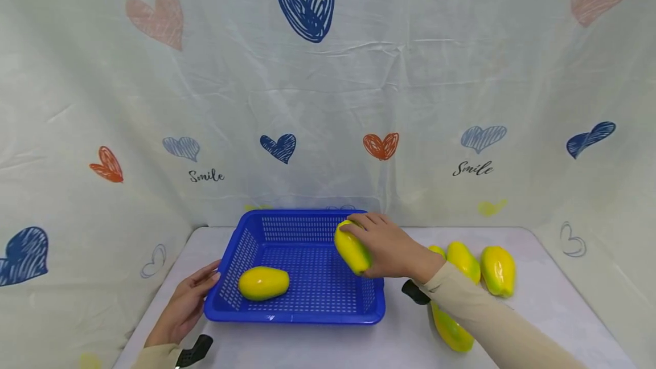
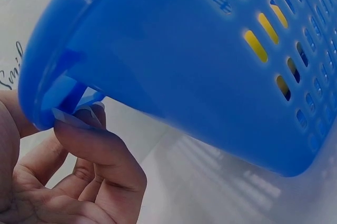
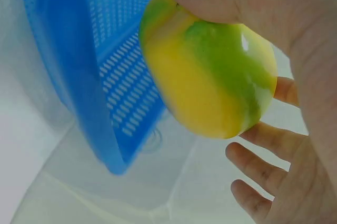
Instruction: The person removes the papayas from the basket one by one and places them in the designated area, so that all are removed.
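Note:
My right hand [image 1: 392,246] grips a yellow papaya [image 1: 352,249] with green patches, held tilted over the right side of a blue plastic basket [image 1: 294,318]. In the right wrist view the thumb lies across the papaya's [image 3: 210,82] top, while fingers show on its far side. Another papaya [image 1: 263,283] lies inside the basket at the front left. On the left, my left hand [image 1: 187,300] holds the basket's rim. The left wrist view has its curled fingers [image 2: 100,150] at the underside of that rim [image 2: 39,87].
Several more papayas, among them one at the far right [image 1: 498,271] and one nearer the front [image 1: 453,329], lie on the white table [image 1: 287,349]; my right forearm partly covers this group. A pale curtain [image 1: 328,90] printed with hearts hangs behind the table.

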Tool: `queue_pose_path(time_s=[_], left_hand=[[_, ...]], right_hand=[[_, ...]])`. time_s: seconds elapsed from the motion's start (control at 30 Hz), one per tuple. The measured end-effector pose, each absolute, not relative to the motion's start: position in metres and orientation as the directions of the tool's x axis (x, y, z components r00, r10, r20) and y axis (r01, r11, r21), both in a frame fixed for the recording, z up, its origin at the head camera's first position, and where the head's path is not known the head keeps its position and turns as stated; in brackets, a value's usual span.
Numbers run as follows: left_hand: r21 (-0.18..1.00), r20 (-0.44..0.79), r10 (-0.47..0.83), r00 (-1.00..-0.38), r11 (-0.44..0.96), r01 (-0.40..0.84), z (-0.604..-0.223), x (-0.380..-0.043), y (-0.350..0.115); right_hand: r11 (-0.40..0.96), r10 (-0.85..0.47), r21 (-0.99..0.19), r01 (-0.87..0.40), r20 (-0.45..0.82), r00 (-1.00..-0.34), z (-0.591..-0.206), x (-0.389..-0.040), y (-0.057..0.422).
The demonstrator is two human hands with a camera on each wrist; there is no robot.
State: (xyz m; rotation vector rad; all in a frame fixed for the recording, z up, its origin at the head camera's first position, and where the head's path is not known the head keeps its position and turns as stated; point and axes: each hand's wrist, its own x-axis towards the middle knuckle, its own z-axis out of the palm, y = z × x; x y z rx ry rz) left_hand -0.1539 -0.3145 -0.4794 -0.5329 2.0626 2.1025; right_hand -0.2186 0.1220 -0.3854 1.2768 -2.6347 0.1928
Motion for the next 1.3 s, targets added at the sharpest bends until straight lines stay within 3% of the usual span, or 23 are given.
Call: queue_pose_path(time_s=[0.47,0.77,1.3], left_hand=[[0.933,-0.359,-0.140,-0.923,-0.044,-0.357,-0.480,-0.154,-0.316],[0.932,-0.361,-0.140,-0.922,-0.042,-0.359,-0.480,-0.154,-0.314],[0.930,-0.369,-0.132,-0.920,-0.046,-0.366,-0.479,-0.155,-0.315]], right_hand=[[0.699,-0.614,-0.160,-0.697,0.368,-0.699,-0.379,-0.193,0.189],[0.770,-0.503,-0.231,-0.594,0.353,-0.789,-0.391,-0.174,0.227],[0.816,-0.392,-0.302,-0.493,0.338,-0.855,-0.427,-0.150,0.302]])
